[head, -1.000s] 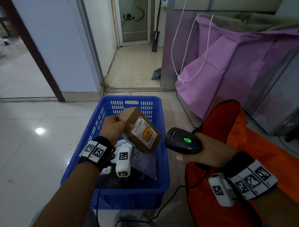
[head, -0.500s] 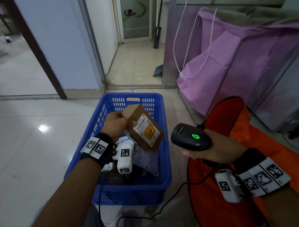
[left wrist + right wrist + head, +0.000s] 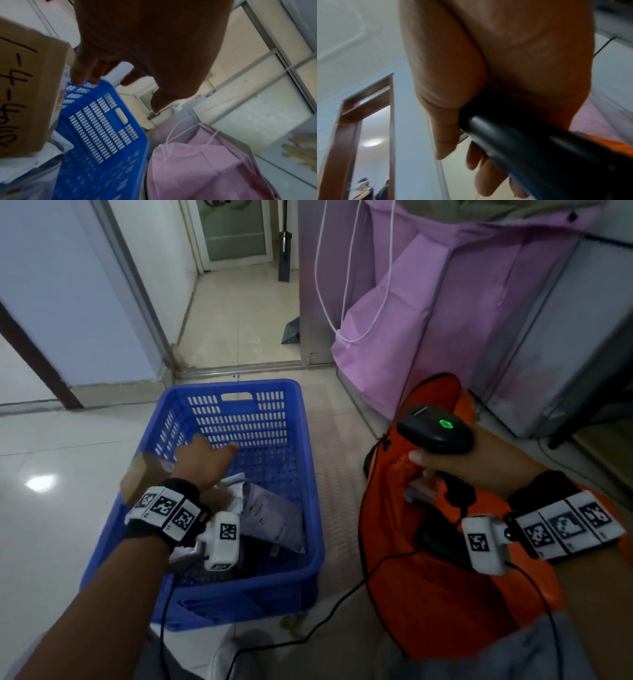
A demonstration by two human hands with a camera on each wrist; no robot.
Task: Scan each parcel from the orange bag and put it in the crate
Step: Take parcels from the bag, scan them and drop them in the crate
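A brown cardboard box (image 3: 142, 474) is blurred at the left wall of the blue crate (image 3: 310, 474), just left of my left hand (image 3: 212, 451). That hand hovers over the crate with fingers spread and holds nothing. In the left wrist view the box (image 3: 25, 88), with handwriting on it, sits beside the straight fingers (image 3: 80, 73). Grey poly mailers (image 3: 267, 511) lie in the crate. My right hand (image 3: 452, 465) grips a black scanner (image 3: 435, 429) with a green light, above the orange bag (image 3: 428, 594). Its handle (image 3: 539, 148) fills the right wrist view.
A purple bag in a metal frame (image 3: 428, 320) stands behind the orange bag. The scanner cable (image 3: 308, 635) trails over the white tiled floor in front of the crate. A doorway and threshold (image 3: 239, 368) lie beyond the crate.
My left hand has let go of the brown box and opened; the box has dropped to the crate's left side. The right hand with the scanner has drifted right, over the orange bag.
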